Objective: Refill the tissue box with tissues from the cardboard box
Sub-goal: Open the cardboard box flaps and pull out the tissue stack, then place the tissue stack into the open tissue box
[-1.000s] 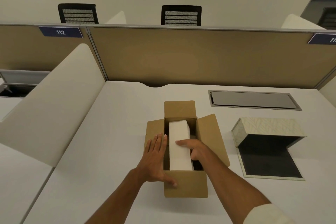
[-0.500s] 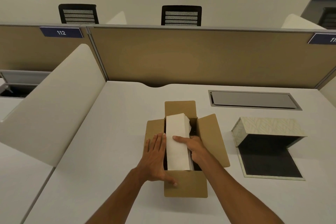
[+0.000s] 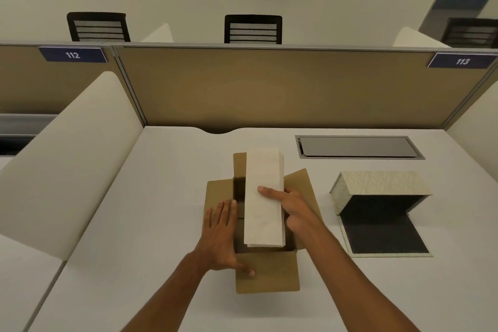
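While the desk point(image 3: 151, 224) lies bare around it, the carton point(image 3: 266, 275) is pinned and the stack point(image 3: 265, 197) is held above its mouth.

The tissue box point(image 3: 377, 188), lid open, is set to the right with clear desk between. The stack is judged light, soft and apt to sag or fan, so a mid-length pinch seems best. It is clamped by the right hand point(image 3: 293, 210), thumb on top; the left hand point(image 3: 221, 234) is spread flat on a flap.
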Demonstrator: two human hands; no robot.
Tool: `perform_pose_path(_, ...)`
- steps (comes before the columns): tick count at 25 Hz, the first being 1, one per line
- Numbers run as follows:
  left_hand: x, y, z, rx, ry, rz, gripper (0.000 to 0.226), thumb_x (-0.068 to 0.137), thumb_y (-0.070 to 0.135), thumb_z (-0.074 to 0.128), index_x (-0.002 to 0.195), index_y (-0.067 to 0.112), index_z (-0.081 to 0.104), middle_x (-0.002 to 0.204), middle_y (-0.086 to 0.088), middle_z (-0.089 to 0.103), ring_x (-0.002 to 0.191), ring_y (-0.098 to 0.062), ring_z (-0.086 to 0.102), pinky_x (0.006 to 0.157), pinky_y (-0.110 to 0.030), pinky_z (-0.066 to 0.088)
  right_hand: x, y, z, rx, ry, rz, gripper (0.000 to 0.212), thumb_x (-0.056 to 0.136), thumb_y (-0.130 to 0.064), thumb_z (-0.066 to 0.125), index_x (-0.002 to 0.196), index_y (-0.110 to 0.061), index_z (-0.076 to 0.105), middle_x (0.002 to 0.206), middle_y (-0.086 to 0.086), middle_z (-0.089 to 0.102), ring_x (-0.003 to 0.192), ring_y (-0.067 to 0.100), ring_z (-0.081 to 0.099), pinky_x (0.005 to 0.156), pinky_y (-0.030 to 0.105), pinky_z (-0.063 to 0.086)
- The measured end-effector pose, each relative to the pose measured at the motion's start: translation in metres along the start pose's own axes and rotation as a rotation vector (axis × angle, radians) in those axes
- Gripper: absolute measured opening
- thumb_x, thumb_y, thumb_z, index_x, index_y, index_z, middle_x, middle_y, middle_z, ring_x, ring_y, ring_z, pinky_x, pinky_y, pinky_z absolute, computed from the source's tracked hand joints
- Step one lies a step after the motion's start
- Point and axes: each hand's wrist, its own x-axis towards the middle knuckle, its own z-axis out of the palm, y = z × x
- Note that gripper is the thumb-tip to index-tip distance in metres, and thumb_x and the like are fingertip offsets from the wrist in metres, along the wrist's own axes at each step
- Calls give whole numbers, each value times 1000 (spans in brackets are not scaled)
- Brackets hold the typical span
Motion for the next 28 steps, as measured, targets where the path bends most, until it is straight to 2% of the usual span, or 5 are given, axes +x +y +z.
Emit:
perform_pose_path(5, -1, -2, -1, 23, -4, 14, 161, 31, 103, 43, 149, 18, -27, 159, -5, -29, 144, -26, -31, 117, -51, -20, -20, -32, -28, 140, 16, -94, 58, 68, -27, 83, 117, -20, 53, 114, 10, 66, 105, 31, 63, 93, 56, 51)
perform_pose_path(15, 6, 34, -26, -50, 67, -5, 151, 39, 100, 46, 148, 25, -26, 162, 5, -16, 151, -18, -9, 116, -60, -12, -45, -61, -163, 468, 108, -144, 36, 70, -19, 80, 101, -20, 62, 104, 10, 72, 103, 32, 64, 78, 56, 54)
perform_pose_path(20, 32, 150, -50, -965, 249, -133, 124, 50, 91, 56, 152, 29, 22, 157, -2, 32, 139, -21, 36, 113, -49, 35, -51, -59, -223, 551, 117, -107, 38, 69, -19, 79, 103, -19, 60, 99, 11, 74, 100, 33, 64, 77, 59, 54)
perform_pose_path(24, 63, 258, -41, -1579, 127, -279, 95, 69, 76, 47, 145, 19, 37, 148, -9, 45, 126, -25, 49, 109, -44, 37, -53, -57, -272, 614, 98, -61, 33, 76, -19, 77, 104, -18, 60, 100, 12, 72, 99, 33, 64, 59, 50, 58)
perform_pose_path(28, 79, 333, -12, -1794, 18, -487, 98, 65, 80, 52, 138, 15, 43, 131, -7, 59, 117, -26, 57, 104, -44, 44, -53, -52, -310, 607, 98, -10, 36, 74, -23, 79, 103, -18, 57, 98, 15, 72, 99, 34, 64, 60, 52, 59)
